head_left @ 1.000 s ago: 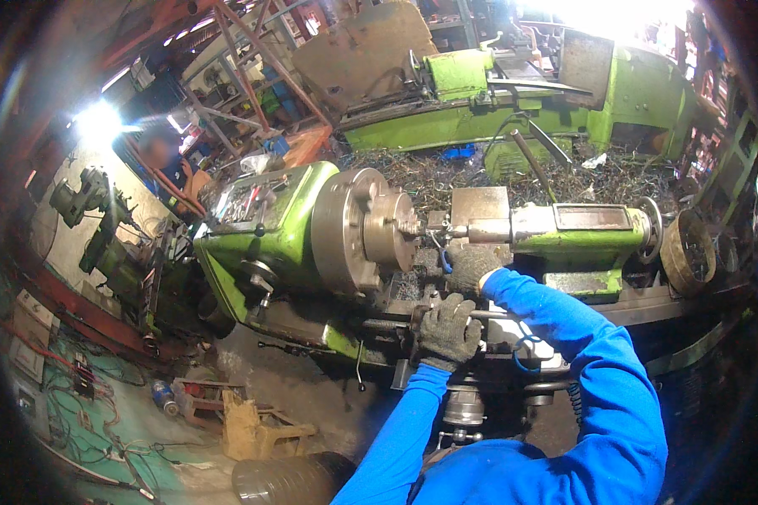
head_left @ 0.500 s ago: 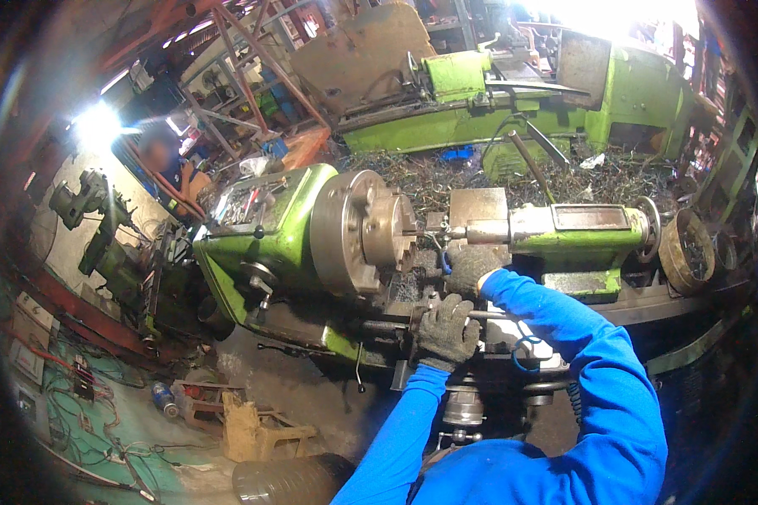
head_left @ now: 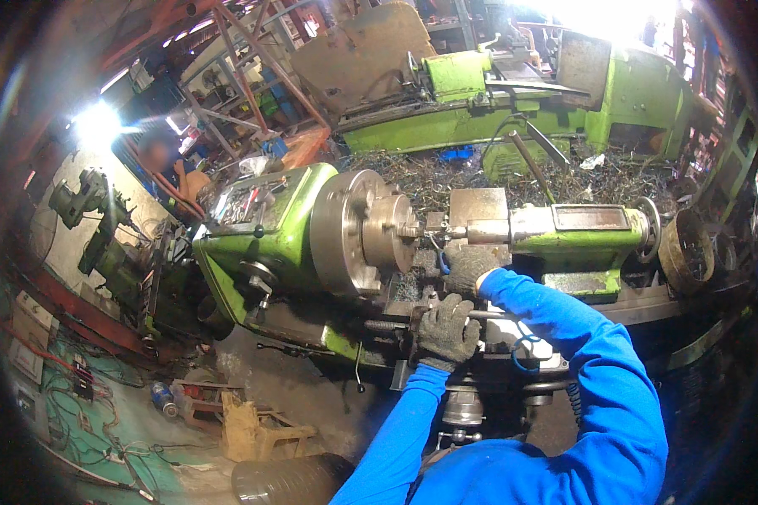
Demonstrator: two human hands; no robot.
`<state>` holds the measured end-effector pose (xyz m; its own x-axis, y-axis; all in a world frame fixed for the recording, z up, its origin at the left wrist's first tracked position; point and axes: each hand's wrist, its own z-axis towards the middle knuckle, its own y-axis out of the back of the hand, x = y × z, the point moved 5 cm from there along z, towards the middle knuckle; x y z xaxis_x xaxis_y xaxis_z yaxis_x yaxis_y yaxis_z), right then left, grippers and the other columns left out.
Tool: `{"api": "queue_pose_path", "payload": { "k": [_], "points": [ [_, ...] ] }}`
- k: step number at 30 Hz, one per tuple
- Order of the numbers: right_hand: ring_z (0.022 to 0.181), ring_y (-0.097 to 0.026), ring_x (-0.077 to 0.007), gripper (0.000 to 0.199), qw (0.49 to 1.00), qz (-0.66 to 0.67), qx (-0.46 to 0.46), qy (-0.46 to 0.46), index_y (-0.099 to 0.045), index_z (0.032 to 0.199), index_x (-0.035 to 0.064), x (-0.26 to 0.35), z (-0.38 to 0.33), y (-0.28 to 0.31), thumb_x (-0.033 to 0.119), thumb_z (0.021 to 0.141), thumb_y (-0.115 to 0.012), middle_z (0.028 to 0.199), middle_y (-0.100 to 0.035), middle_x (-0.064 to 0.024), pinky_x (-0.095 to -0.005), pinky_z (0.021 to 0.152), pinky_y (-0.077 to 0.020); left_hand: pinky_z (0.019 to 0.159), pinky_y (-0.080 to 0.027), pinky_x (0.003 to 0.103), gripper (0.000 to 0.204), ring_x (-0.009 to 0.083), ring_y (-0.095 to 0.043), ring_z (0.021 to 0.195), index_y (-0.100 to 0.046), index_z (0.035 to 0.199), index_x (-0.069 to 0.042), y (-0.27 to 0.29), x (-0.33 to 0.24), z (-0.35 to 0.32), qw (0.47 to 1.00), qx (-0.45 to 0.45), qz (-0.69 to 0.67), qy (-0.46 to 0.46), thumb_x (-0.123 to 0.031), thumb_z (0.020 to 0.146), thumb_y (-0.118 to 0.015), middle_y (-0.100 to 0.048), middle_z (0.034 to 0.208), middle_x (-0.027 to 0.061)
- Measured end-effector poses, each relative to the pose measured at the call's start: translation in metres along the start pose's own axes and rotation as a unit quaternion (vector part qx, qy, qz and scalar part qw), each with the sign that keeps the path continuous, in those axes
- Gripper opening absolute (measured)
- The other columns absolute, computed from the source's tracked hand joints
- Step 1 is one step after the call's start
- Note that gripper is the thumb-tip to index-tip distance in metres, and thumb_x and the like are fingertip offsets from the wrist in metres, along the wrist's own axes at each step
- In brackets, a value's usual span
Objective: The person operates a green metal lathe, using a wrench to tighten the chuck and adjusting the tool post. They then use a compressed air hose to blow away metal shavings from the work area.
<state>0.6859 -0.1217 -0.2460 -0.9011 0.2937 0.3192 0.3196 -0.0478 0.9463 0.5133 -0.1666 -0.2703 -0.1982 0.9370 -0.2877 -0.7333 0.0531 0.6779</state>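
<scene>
Leaning in over a green lathe (head_left: pixel 282 240), reaching forward with both gloved hands. Curling the left hand (head_left: pixel 449 331) low at the front of the machine, right at a metal bar (head_left: pixel 490 315), seemingly grasping a handle, though hiding the exact hold beneath the glove. Setting the right hand (head_left: pixel 473 269) higher and farther in, bending over the middle part of the machine, next to a small blue piece (head_left: pixel 445 263); not being able to tell whether clenching that piece or merely touching it. Staggering the hands like this probably for reaching two spots at once without crossing arms. Holding all fingers to the right of the big round clamp (head_left: pixel 337 231), likely for staying clear of it. Having a green end block (head_left: pixel 577 220) facing that clamp from the right, presumably for supporting work along one line. Having small tools (head_left: pixel 248 202) lying on top of the lathe's left end, perhaps for being within easy reach. Having metal shavings (head_left: pixel 413 175) lying heaped behind, seemingly for being out of the way there.
</scene>
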Motion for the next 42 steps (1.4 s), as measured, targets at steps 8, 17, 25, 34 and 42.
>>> {"api": "queue_pose_path", "payload": {
  "k": [8,17,25,34,42],
  "points": [
    [0.104,-0.072,-0.0426,0.052,1.000,0.000,-0.006,0.006,-0.066,0.117,0.0035,0.000,-0.003,0.002,0.043,0.084,-0.069,0.110,-0.074,-0.0260,-0.0529,0.091,-0.0558,0.107,-0.045,0.058,0.039,0.0425,-0.061,0.118,-0.069,0.117,-0.010,0.003,-0.003,0.003,1.000,-0.012,-0.003,-0.004,-0.029,0.083,-0.070,-0.065,0.125,0.0178],
    [0.102,-0.073,-0.0417,0.050,1.000,-0.006,-0.004,0.013,-0.068,0.114,0.0039,0.004,-0.005,0.006,0.045,0.086,-0.068,0.107,-0.074,-0.0249,-0.0529,0.089,-0.0567,0.102,-0.048,0.055,0.044,0.0395,-0.062,0.119,-0.069,0.124,-0.013,-0.001,0.001,-0.001,1.000,0.009,0.018,0.003,-0.034,0.086,-0.070,-0.064,0.132,0.0161],
    [0.101,-0.073,-0.0419,0.050,1.000,0.001,-0.008,0.007,-0.069,0.115,0.0047,0.011,-0.013,0.017,0.045,0.085,-0.069,0.106,-0.074,-0.0250,-0.0522,0.089,-0.0570,0.105,-0.046,0.057,0.036,0.0411,-0.062,0.116,-0.069,0.115,-0.010,0.002,-0.002,0.002,1.000,-0.011,-0.002,0.009,-0.026,0.083,-0.070,-0.066,0.122,0.0171],
    [0.104,-0.072,-0.0414,0.049,1.000,-0.001,-0.010,0.000,-0.070,0.115,0.0042,0.003,-0.008,0.008,0.042,0.084,-0.070,0.111,-0.073,-0.0253,-0.0513,0.091,-0.0570,0.103,-0.048,0.055,0.045,0.0399,-0.062,0.119,-0.068,0.125,-0.013,-0.001,0.001,0.000,1.000,0.002,0.020,-0.003,-0.033,0.085,-0.070,-0.063,0.131,0.0172],
    [0.105,-0.072,-0.0415,0.050,1.000,0.000,-0.008,0.008,-0.067,0.117,0.0044,-0.003,0.001,-0.002,0.042,0.084,-0.069,0.110,-0.073,-0.0251,-0.0517,0.091,-0.0566,0.102,-0.048,0.055,0.044,0.0388,-0.062,0.120,-0.069,0.124,-0.012,-0.003,0.001,-0.002,1.000,0.006,0.018,0.002,-0.034,0.086,-0.070,-0.064,0.131,0.0167]
  ]
}}
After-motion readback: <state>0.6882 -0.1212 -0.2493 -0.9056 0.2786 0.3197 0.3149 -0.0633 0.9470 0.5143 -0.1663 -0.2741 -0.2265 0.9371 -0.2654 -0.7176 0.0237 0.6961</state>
